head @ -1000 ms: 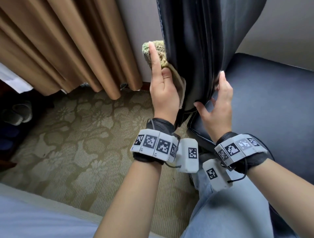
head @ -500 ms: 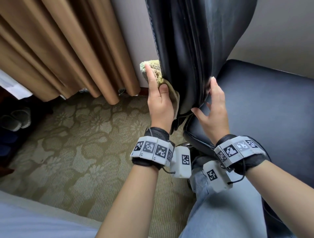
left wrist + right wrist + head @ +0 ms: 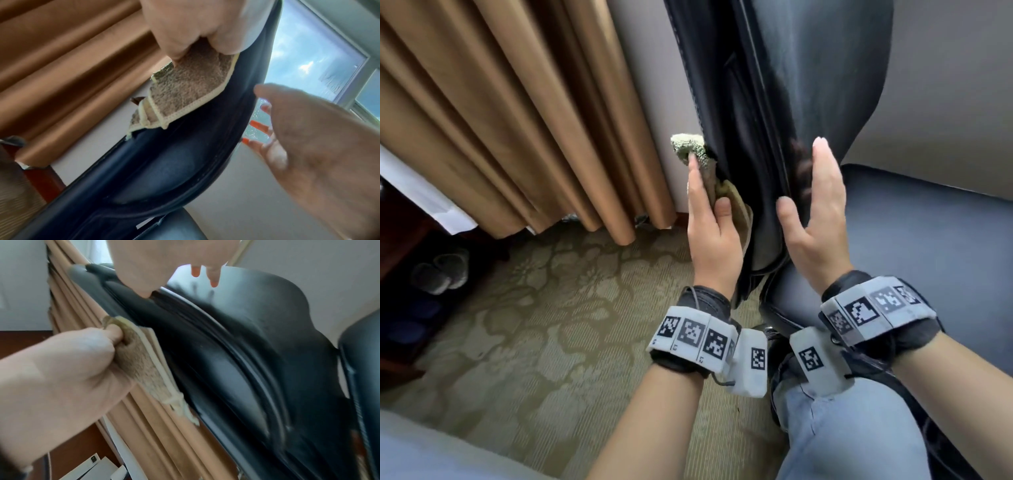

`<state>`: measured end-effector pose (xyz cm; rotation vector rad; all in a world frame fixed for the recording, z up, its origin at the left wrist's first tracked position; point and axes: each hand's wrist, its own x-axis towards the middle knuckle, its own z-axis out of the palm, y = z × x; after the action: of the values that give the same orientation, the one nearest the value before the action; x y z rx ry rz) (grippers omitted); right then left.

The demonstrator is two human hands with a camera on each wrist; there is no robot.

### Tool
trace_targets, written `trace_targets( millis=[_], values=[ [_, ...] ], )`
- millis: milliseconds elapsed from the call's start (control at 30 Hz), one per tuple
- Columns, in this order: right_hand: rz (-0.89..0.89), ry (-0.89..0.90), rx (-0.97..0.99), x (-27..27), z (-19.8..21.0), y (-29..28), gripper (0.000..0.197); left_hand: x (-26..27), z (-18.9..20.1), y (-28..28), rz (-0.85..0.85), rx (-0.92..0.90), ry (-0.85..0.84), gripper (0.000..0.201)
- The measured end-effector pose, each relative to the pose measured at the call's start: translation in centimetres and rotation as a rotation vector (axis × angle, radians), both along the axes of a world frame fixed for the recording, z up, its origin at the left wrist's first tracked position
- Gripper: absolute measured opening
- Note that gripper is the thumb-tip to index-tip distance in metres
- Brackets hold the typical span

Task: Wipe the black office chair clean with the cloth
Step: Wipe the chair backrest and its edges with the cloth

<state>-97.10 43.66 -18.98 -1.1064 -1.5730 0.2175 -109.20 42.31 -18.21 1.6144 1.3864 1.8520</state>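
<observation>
Your left hand [image 3: 714, 236] pinches the cloth [image 3: 690, 147] flat against the chair backrest's [image 3: 774, 120] outer edge, around 12 o'clock. Your right hand [image 3: 813, 219], fingers straight, rests on the backrest's front at 1 o'clock.

Glossy leather-like chair [image 3: 774, 137]; fuzzy terry cloth [image 3: 191, 84].

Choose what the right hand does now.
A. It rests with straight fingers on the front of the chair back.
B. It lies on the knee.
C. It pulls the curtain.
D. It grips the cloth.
A: the right hand lies flat on the chair back, while the left hand holds the cloth.
</observation>
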Motion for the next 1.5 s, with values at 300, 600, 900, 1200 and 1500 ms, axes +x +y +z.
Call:
trace_targets(
  millis=[300, 600, 900, 1200, 1500],
  values=[
    [-0.015, -0.134, 0.072, -1.1, 2.3, 1.4, 0.070, -1.1, 4.5, 1.9, 0.005, 0.123, -0.026, 0.056],
    [-0.123, -0.111, 0.086, -2.1, 1.7, 1.7, 0.073, -2.6, 5.6, 2.1, -0.125, 0.096, -0.063, 0.057],
    [-0.189, -0.107, 0.098, -2.7, 1.5, 1.4, 0.070, -3.2, 9.8, 4.0, -0.169, 0.201, -0.117, 0.056],
    [-0.168, -0.118, 0.109, -2.6, 1.8, 1.4, 0.070, -3.1, 4.1, 2.0, -0.122, 0.206, 0.202, 0.052],
    [-0.175, -0.132, 0.112, -2.7, 1.6, 1.4, 0.068, -4.6, 9.6, 4.1, -0.102, 0.355, 0.170, 0.054]
  ],
)
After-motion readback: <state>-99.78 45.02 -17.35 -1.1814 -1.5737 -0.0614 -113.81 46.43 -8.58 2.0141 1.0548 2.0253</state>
